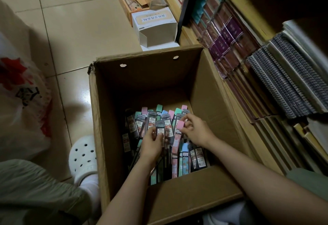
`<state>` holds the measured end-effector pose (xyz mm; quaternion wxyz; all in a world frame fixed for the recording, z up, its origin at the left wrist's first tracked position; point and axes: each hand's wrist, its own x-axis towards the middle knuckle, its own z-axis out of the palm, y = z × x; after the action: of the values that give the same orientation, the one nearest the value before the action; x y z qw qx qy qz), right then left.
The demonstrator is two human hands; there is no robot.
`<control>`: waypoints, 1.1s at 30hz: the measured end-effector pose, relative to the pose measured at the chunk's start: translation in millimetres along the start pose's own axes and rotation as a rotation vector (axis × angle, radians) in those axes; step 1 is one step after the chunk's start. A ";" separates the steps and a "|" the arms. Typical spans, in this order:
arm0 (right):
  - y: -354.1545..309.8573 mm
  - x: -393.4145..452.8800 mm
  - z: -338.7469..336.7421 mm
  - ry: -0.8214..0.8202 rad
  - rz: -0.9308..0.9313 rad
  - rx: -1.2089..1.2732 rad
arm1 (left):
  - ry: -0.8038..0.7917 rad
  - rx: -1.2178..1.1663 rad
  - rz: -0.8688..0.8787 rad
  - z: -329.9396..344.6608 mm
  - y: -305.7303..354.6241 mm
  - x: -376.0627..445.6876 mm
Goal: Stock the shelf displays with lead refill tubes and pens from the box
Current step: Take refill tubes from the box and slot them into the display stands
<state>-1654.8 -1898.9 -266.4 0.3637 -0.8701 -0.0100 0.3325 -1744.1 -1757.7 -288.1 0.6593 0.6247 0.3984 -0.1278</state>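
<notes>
We found both hands inside the open brown cardboard box [110,118] on the tiled floor [71,29]. Our left hand [152,144] gripped a dark, red-labelled lead refill tube [160,130]; our right hand [195,130] pinched a pink-capped tube [180,125]. The loose pile of pastel and dark tubes [177,157] lay beneath, partly hidden by our hands and the near flap. Label print was illegible. The notebook shelf [266,64] was cut off at right.

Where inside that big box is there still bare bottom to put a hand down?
Bare cardboard floor shows beyond the heap, toward the far wall with two holes. The near half is crowded: lead refill tubes, left hand and right hand fill it.
</notes>
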 end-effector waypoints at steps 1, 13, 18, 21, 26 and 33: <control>-3.7 0.7 -2.7 -0.016 -0.019 0.003 | -0.020 0.011 0.009 0.3 1.6 -0.8; -1.9 -12.8 -5.4 -0.067 0.008 -0.007 | -0.168 -0.045 0.005 1.7 3.5 -9.3; 17.5 -21.9 3.1 -0.191 -0.030 -0.754 | -0.052 -0.086 -0.037 1.7 -0.9 -4.9; 23.4 -16.7 10.0 -0.167 -0.082 -0.887 | -0.003 -0.067 -0.042 1.2 -4.1 -1.7; 27.2 -9.1 15.6 -0.133 -0.051 -0.647 | 0.003 -0.027 -0.062 2.8 -8.1 2.1; 13.4 -5.4 13.4 0.048 0.083 0.017 | 0.005 -0.011 -0.021 2.0 4.2 -4.1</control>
<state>-1669.9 -1901.8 -278.8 0.3573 -0.8743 0.0376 0.3265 -1743.2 -1760.0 -282.5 0.6603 0.6172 0.4073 -0.1306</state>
